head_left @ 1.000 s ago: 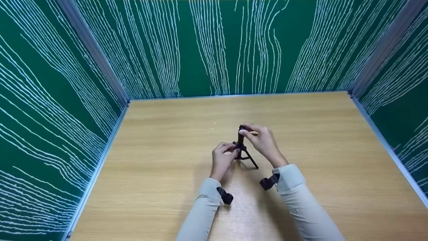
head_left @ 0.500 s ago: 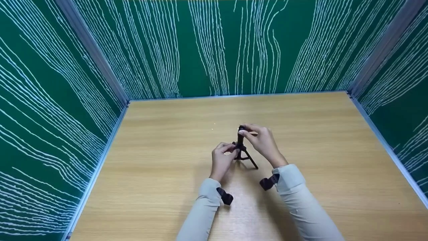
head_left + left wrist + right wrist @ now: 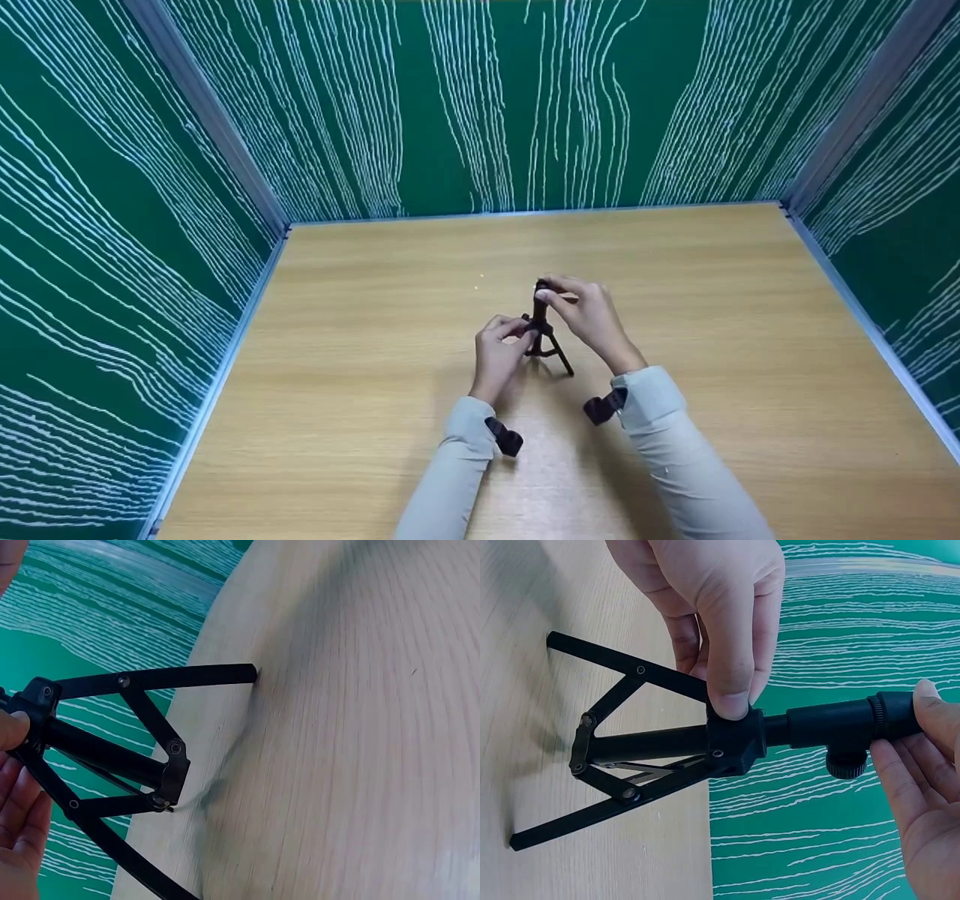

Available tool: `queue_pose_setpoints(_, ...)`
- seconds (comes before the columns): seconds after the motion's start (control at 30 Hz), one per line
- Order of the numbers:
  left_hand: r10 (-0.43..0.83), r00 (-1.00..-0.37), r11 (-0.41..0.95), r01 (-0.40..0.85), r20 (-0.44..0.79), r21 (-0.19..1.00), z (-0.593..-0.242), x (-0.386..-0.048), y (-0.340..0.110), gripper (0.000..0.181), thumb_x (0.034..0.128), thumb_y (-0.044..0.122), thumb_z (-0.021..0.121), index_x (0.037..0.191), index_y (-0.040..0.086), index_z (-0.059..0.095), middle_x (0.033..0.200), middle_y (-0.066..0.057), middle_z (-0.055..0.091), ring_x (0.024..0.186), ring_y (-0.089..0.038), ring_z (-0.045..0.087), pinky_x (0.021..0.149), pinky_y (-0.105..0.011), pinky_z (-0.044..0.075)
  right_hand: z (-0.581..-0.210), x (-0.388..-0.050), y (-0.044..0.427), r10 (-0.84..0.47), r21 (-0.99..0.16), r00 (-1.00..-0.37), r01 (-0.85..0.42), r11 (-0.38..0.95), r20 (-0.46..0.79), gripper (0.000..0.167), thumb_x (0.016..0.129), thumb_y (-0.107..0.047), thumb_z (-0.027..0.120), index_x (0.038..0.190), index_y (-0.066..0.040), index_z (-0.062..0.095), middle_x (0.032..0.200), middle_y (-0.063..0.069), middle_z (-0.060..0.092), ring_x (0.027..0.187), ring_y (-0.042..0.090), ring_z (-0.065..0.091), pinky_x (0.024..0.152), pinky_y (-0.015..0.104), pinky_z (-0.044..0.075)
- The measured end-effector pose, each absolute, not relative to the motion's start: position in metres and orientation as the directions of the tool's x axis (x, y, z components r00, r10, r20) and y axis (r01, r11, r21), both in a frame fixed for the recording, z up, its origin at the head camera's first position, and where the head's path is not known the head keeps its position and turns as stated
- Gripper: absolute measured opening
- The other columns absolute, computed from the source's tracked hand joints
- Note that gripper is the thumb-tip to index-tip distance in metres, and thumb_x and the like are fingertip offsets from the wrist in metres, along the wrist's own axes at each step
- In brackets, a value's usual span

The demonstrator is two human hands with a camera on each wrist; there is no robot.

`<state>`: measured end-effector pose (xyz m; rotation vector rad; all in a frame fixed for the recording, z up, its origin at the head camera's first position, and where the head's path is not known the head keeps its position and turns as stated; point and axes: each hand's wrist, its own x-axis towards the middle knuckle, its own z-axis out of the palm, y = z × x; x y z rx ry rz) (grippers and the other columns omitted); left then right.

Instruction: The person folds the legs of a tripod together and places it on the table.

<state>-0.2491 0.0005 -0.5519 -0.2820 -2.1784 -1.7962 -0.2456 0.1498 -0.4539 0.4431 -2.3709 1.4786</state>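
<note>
A small black tripod stands upright on the table with its legs spread; its braces and centre tube show in the left wrist view. My left hand pinches the collar where the legs meet, thumb on its near side. Higher up, my right hand holds the top of the column between thumb and fingers. In the right wrist view that hand grips the column's end, just beyond a ribbed ring and a side knob.
The wooden table is bordered by green panels with white wavy lines and grey corner posts. Two tiny pale specks lie on the table left of the column's top. A black device is strapped at each wrist.
The tripod's right leg has drawn slightly inward and its foot sits a little higher in the head view. Both hands keep their holds almost unmoved.
</note>
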Motion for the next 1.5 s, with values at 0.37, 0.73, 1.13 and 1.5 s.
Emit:
queue_pose_setpoints(0.37,-0.022,-0.925,0.221,0.366,0.380,0.904,-0.515,-0.228,0.001,0.010,0.0788,-0.005,0.072,0.088,-0.008,0.072,0.085,-0.019,0.066,0.081,-0.027,0.068,0.076,-0.030,0.056,-0.454,-0.245,0.152,-0.098,-0.804,-0.907,-0.409,0.431,0.409,0.028,0.089,-0.011,0.067,0.112,0.004,0.068,0.111,0.020,0.069,0.104,0.031,0.067,0.085,0.036,0.056)
queue_pose_setpoints(0.73,0.001,-0.914,0.230,0.394,0.405,0.890,-0.509,-0.227,0.000,0.010,0.0793,-0.004,0.072,0.088,-0.008,0.072,0.087,-0.020,0.066,0.081,-0.030,0.068,0.078,-0.034,0.056,-0.452,-0.245,0.154,-0.117,-0.790,-0.900,-0.425,0.441,0.419,0.027,0.089,-0.010,0.066,0.113,0.004,0.068,0.112,0.021,0.069,0.106,0.032,0.066,0.085,0.038,0.056)
queue_pose_setpoints(1.13,0.031,-0.895,0.214,0.441,0.445,0.872,-0.511,-0.230,-0.002,0.010,0.0796,-0.005,0.072,0.088,-0.010,0.071,0.086,-0.022,0.065,0.079,-0.030,0.068,0.077,-0.031,0.058,-0.450,-0.247,0.155,-0.144,-0.765,-0.884,-0.459,0.452,0.445,0.025,0.089,-0.011,0.066,0.110,0.003,0.070,0.109,0.019,0.070,0.103,0.032,0.067,0.084,0.039,0.057)
queue_pose_setpoints(1.5,0.008,-0.912,0.191,0.405,0.411,0.894,-0.543,-0.252,0.001,0.009,0.0800,0.004,0.075,0.088,-0.001,0.075,0.087,-0.014,0.066,0.080,-0.021,0.068,0.078,-0.025,0.057,-0.449,-0.248,0.156,-0.144,-0.763,-0.884,-0.458,0.456,0.445,0.026,0.088,-0.010,0.066,0.111,0.003,0.069,0.110,0.020,0.070,0.103,0.032,0.067,0.085,0.038,0.057)
